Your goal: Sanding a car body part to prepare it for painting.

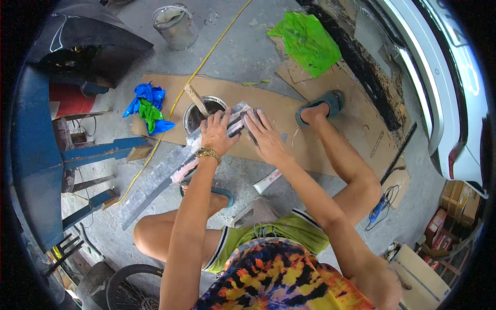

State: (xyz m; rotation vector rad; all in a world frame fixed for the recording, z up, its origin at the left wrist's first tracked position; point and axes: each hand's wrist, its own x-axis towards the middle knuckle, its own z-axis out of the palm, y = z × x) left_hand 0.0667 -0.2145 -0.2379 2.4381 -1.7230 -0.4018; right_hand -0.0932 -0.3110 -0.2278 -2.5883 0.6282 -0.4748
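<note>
A long, narrow grey panel (pixel 150 190) with pinkish and pale filler patches slants from the lower left up to the middle. Its upper end crosses the near rim of an open tin (pixel 187 118), in which a wooden stick (pixel 196 99) stands tilted. My left hand (pixel 218 135), with a gold watch on its wrist, grips the panel, fingers over the far edge and thumb on the near side. Close by on the right, my right hand (pixel 266 135) presses a dark pad (pixel 251 133) against the panel's upper end. Dust covers my fingers; most of the pad is hidden.
Flat cardboard (pixel 258 101) lies under the tin. Around it are blue and green plastic (pixel 149 109), a yellow cord (pixel 213 49), a metal can (pixel 175 28), a green sheet (pixel 306 44) and a white tube (pixel 267 181). Blue metal framework (pixel 36 155) stands left, a white car (pixel 444 88) right.
</note>
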